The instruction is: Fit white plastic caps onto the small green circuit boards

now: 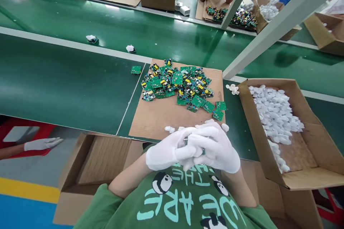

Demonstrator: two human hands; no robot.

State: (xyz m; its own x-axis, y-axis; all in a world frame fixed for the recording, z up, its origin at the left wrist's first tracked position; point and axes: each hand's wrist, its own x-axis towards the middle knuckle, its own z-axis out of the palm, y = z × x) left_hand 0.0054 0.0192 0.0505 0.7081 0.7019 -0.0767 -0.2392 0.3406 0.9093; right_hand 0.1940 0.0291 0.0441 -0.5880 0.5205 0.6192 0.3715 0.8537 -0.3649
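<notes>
A small thing (203, 151), mostly hidden so I cannot tell what it is, is low in the middle of the frame, where the gloved left hand (168, 150) and right hand (220, 146) have their fingers bent close together around it. Just above, a big pile of green boards (177, 78) on a brown sheet (156, 118) seems left to do, with many white pieces (276, 114) in a box (328, 139) at the right. At the upper left, two white-topped boards (91, 38) look done.

We note one green circuit board (203, 151), mostly hidden between left hand (172, 148) and right hand (219, 146), near side; its tilt cannot be determined.
</notes>
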